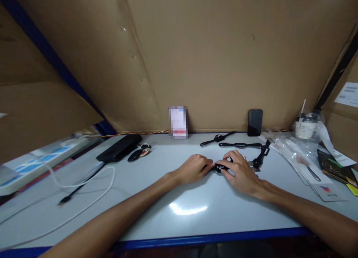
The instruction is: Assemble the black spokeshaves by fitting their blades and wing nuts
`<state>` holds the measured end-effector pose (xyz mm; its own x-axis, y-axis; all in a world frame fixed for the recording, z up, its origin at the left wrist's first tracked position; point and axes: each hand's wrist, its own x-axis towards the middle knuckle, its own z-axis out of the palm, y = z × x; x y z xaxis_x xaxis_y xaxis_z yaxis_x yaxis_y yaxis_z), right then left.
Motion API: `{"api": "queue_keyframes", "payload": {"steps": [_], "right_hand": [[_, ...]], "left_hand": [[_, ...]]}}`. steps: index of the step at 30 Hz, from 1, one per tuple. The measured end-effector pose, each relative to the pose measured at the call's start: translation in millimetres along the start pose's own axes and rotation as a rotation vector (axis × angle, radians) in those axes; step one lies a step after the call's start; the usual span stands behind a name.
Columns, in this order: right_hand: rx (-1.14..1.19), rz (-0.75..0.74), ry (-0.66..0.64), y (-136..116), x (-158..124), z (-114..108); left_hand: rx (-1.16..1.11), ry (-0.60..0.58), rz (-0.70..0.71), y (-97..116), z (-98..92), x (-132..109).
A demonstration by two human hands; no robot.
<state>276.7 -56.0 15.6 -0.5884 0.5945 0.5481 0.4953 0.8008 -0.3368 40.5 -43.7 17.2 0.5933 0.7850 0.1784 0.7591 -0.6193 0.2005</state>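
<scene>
Both hands meet over the table, on a small glossy black piece [218, 168] that looks like part of a watch or wristband; my fingers cover much of it. My left hand [194, 168] is closed, thumb and fingers pinching its left end. My right hand [237, 173] curls over its right side with bent fingers gripping it. Just right of that hand lies a black band with a buckle-like end [259, 159], with small metallic bits beside it. Behind the hands are a slotted black strap [239, 144] and a black watch-like band [218, 138].
A phone [254, 122] and a blurred-out upright card [178, 122] lean against the cardboard wall. Leftward lie a black case [120, 148], a key fob [135, 155], a white cable [107, 191] and a power strip [41, 163]. Plastic packaging [304, 161] and a cup [305, 129] occupy the right.
</scene>
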Motion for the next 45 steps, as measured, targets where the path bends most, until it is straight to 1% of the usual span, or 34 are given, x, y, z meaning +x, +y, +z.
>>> {"api": "queue_keyframes", "payload": {"steps": [3,5,8,11,13,17,20,24,26,31,36,37,41,45], "right_hand": [[-0.04,-0.019,-0.046,1.4,0.9,4.2],[-0.001,-0.003,-0.047,3.0,2.8,7.7],[0.085,0.043,0.022,5.2,6.1,10.3],[0.087,0.088,0.092,4.2,7.2,8.7],[0.035,0.089,0.059,2.0,6.2,7.1],[-0.094,0.015,-0.081,-0.9,2.4,5.5],[-0.156,-0.058,-0.112,0.4,1.8,4.0],[-0.329,-0.262,-0.207,4.4,4.7,1.0],[-0.34,-0.288,-0.224,6.0,6.0,0.0],[-0.176,-0.145,-0.154,7.2,5.4,0.4],[-0.154,-0.199,-0.149,6.5,3.1,2.4],[-0.123,-0.179,-0.149,6.5,3.2,2.5],[0.078,-0.018,-0.124,6.7,6.2,1.9],[0.197,0.056,-0.108,6.0,9.2,1.5]], "left_hand": [[-0.006,-0.005,0.005,0.1,-0.8,0.1],[-0.007,-0.009,0.005,-0.2,-0.6,0.3],[0.0,-0.01,0.004,-1.0,0.4,0.8],[0.007,-0.013,0.004,-2.0,1.3,1.2],[0.007,-0.018,0.005,-2.4,1.2,1.1],[0.003,-0.024,0.002,-2.1,-0.1,0.6],[0.001,-0.026,0.001,-1.3,-1.0,0.7],[0.004,-0.027,0.004,-1.2,-1.0,1.0],[0.007,-0.029,0.011,-1.7,-0.7,0.9],[0.015,-0.021,0.014,-2.4,-0.5,0.3],[0.016,-0.033,0.024,-0.8,-1.7,0.0],[0.016,-0.035,0.024,-0.5,-2.0,0.0],[0.014,-0.037,0.015,0.7,-3.1,-0.3],[0.009,-0.039,0.011,1.2,-3.6,-0.3]]}}
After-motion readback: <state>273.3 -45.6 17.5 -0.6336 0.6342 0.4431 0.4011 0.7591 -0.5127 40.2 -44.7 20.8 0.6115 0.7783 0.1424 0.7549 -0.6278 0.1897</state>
